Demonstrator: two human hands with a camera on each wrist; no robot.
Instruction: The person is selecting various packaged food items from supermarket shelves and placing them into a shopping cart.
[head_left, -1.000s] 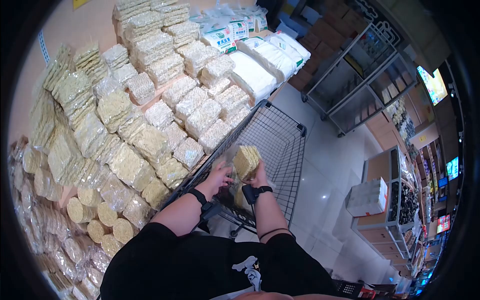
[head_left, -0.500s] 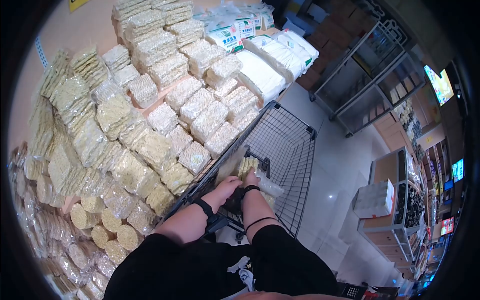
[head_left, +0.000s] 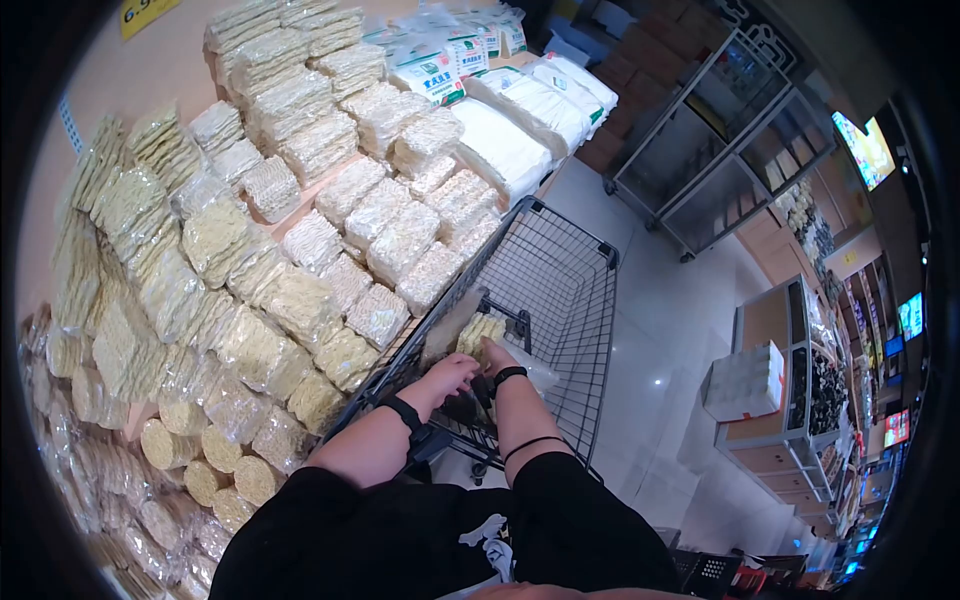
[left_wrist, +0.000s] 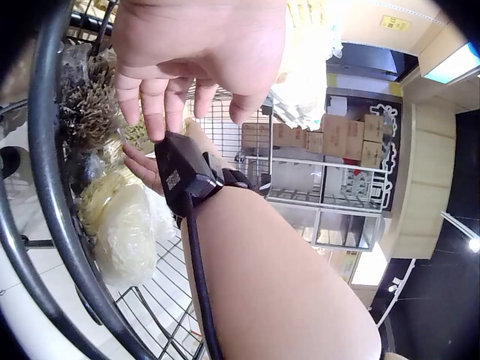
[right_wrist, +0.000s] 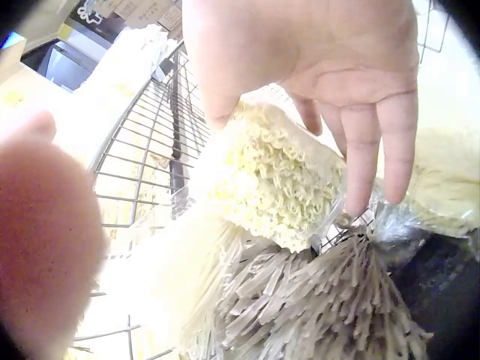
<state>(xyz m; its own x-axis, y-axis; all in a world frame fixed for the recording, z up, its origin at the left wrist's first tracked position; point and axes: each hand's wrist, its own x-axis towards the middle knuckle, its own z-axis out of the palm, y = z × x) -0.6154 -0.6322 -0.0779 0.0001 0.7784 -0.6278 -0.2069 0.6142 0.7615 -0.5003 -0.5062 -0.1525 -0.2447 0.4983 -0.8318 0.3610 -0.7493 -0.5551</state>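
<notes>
A clear-wrapped block of yellow noodles point(right_wrist: 277, 180) sits low in the wire shopping cart point(head_left: 598, 340). My right hand point(right_wrist: 322, 60) holds it from above, thumb at one side and fingers at the other. Under and beside the block lie a bundle of grey-brown flat noodles point(right_wrist: 337, 300) and pale long noodles point(right_wrist: 172, 285). Close by, over the cart's near end, my left hand point(head_left: 450, 375) holds nothing; in the left wrist view its fingers hang loosely. A bag of pale yellow noodles point(left_wrist: 124, 236) shows below it there.
Stacked wrapped noodle blocks point(head_left: 300, 300) fill a sloping display along the cart's left side. White sacks point(head_left: 510, 140) lie at its far end. Metal racks point(head_left: 720, 150) stand ahead, and a counter with a white carton point(head_left: 745, 385) is at the right.
My right hand has lowered the noodle block from above the cart down into it. The left hand has come away from the block's side and stays near the right hand.
</notes>
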